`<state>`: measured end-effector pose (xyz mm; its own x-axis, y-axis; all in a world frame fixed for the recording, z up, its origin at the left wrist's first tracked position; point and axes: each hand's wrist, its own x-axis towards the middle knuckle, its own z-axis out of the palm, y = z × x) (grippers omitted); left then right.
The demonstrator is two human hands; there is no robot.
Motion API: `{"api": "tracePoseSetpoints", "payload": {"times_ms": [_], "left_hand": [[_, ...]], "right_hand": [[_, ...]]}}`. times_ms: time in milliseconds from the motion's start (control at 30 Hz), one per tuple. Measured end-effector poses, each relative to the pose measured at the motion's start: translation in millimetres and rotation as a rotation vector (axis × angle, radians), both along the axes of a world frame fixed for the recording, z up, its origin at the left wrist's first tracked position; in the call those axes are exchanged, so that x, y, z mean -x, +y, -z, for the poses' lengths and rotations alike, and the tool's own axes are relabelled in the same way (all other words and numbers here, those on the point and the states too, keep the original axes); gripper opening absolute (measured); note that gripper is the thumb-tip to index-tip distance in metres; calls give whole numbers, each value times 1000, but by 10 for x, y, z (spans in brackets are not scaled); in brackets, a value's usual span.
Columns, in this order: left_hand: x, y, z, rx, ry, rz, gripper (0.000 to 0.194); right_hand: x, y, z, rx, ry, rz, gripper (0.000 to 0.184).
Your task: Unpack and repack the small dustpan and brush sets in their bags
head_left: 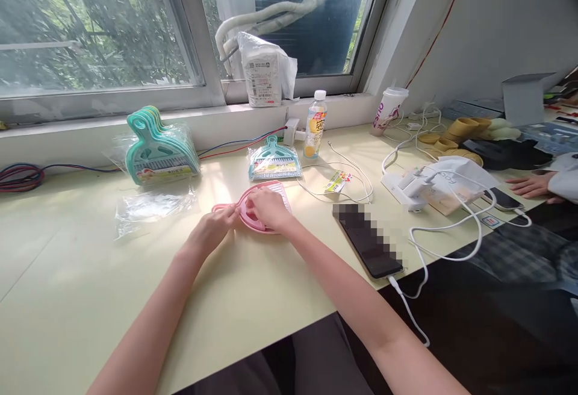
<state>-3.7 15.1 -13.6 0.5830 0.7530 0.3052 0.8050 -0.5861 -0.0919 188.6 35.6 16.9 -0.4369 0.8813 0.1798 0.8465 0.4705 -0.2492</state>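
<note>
A small pink dustpan [262, 230] lies on the table with its handle pointing left. A matching pink brush with white bristles [280, 192] is set in it. My left hand [214, 226] is closed on the handle end, thumb and fingers pinching it. Over the middle of the set, my right hand [267, 207] has its fingers curled onto the pink brush; its fingertips are partly hidden. Just behind, a teal dustpan-and-brush set [275, 163] lies in clear wrapping. A loose card label [338, 182] is to the right.
Wrapped teal sets [160, 154] stand stacked at the back left, near a clear plastic bag [151, 207]. A bottle [315, 127], cup [389, 111], phone [368, 241], power strip [404, 190] and white cables occupy the right. Another person's hand [533, 185] rests at far right.
</note>
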Motion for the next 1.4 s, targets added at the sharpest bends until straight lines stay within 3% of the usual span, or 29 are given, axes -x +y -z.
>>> {"api": "tracePoseSetpoints", "payload": {"times_ms": [333,400,500,533,600,667,733,867,967,1033,1200,1300,1400], "left_hand": [[18,-56,26,-56,-211,47,47],[-12,-53,-8,-157,-380,-5,44],[-106,-44,-63,-213,-846,-171,58],[-151,-43,-72,-114,-1025,-199,63],[-254,-54,-71,261,-1309,-184,63],[-363,-92,-49,642,-1433,-130,62],[-449,-151,-28,777,-1485,-98,66],[-436,-223,-36,786,-1601,-137,67],[-260,-189,-65,779,-1674,-277,56],[-118,-158,-80,757,-1697,-369,49],[82,-138,-103,679,-1716,-313,45],[89,-117,-83,615,-1681,-350,42],[83,-89,-50,608,-1679,-379,43]], "right_hand": [[-50,-53,50,-42,96,-4,18],[-40,-70,40,-60,145,17,14],[-14,-96,34,-66,352,113,16],[-2,-102,40,-76,423,166,17],[29,-110,61,-120,514,267,17],[55,-109,87,-160,534,314,16],[53,-94,96,-176,520,286,16],[-126,-25,35,-168,470,280,21],[-403,36,-6,-285,301,471,24],[-589,71,16,-319,161,619,36],[-866,158,142,-37,-49,881,45],[-965,200,139,122,-25,867,37],[-1061,216,91,141,72,823,31]]}}
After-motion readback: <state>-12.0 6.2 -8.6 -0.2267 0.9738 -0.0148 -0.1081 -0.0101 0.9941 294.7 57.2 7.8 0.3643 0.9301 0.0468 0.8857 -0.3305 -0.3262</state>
